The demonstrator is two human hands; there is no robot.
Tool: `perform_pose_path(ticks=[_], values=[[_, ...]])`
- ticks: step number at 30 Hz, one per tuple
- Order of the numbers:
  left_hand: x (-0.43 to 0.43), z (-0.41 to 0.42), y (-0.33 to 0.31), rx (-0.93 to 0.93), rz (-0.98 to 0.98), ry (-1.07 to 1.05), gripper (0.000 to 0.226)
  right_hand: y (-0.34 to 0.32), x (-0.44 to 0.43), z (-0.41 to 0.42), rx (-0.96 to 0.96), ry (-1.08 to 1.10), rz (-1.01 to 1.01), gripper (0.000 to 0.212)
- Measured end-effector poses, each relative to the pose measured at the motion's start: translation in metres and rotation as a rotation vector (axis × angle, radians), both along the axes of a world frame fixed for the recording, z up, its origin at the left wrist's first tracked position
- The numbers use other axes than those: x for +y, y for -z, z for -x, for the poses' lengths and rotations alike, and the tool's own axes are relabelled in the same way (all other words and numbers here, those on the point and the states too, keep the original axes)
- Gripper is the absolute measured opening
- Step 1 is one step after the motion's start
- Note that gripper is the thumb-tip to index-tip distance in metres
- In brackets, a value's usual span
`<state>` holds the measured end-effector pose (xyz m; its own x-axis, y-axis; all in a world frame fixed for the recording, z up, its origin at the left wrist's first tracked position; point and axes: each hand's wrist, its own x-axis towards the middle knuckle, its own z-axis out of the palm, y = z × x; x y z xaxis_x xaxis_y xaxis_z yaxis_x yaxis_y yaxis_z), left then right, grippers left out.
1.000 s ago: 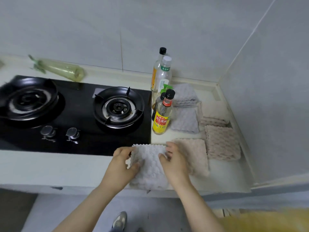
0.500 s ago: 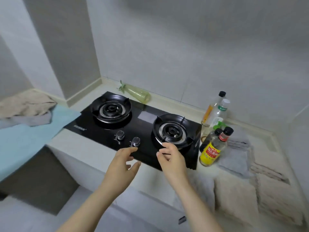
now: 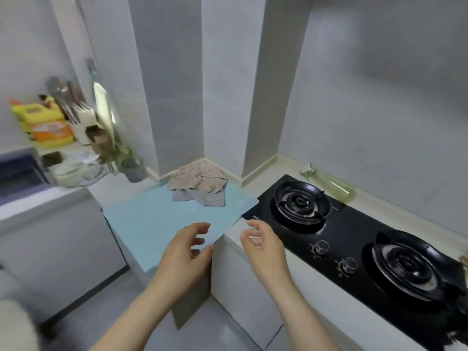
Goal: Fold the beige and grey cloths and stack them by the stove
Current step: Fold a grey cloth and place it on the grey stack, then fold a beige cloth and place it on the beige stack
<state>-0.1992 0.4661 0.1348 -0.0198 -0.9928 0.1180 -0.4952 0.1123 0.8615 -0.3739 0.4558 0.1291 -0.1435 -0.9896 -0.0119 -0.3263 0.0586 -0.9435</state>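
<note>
Beige cloth [image 3: 200, 179], grey cloth [image 3: 202, 198], pale blue mat [image 3: 157, 219], black stove [image 3: 354, 231]

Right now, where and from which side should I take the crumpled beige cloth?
Probably pinch a raised fold of the crumpled beige cloth, coming from the near side over the light blue mat. Walls close it in behind; it lies heaped on the grey cloth, so a low pinch may lift both.

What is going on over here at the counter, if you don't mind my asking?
A person stands at a kitchen counter with the left hand and right hand held out, fingers relaxed and holding nothing. A crumpled beige cloth lies on top of a grey cloth at the back of a light blue mat, left of the stove. Neither cloth is folded yet, and neither hand touches them.
</note>
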Motion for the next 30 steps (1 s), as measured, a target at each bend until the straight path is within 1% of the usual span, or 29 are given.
perform_pose_path(ticks=[5,9,18,26,30], values=[[-0.033,-0.058,0.002,0.013,-0.006,-0.046,0.033,0.002,-0.038,-0.057,0.021,-0.044,-0.024,0.028],[-0.071,-0.085,0.005,0.023,0.000,-0.063,0.032,0.006,-0.084,-0.084,0.040,-0.046,-0.026,0.029],[-0.179,-0.136,-0.003,-0.033,0.008,-0.093,0.030,0.010,-0.200,-0.126,0.012,-0.055,-0.022,0.026],[-0.272,-0.170,0.014,-0.031,-0.005,-0.022,0.027,0.022,-0.277,-0.154,0.035,0.042,-0.052,0.020],[-0.331,-0.194,0.029,-0.043,-0.020,0.074,0.026,0.035,-0.314,-0.172,0.034,0.152,-0.058,0.019]])
